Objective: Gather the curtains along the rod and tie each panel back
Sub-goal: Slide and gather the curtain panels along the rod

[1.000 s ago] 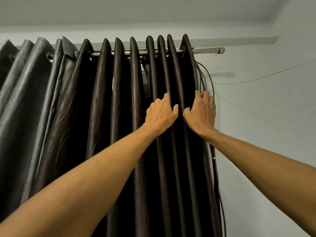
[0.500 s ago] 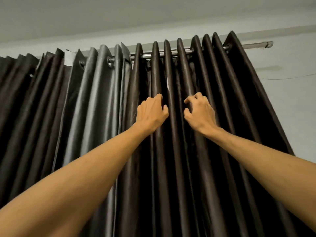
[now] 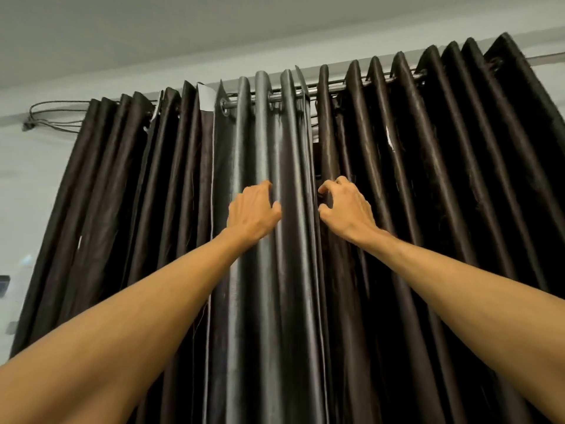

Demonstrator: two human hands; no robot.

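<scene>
The left hand curls its fingers round a pleat of the grey curtain panel, which hangs mid-way along the rod. The right hand hooks curled fingers on the left edge of the dark panel. Each hand should probably grip firmly and slide the eyelets outward evenly, without tugging downward.

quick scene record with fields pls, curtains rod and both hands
rod: silver metal curtain rod, high, near the ceiling
panels: grey-sheened middle curtain panel; dark brown right curtain panel; both hang untied
left hand: grips a fold of the middle panel
right hand: fingers curled round the right panel's inner edge
tiebacks: none in view
</scene>
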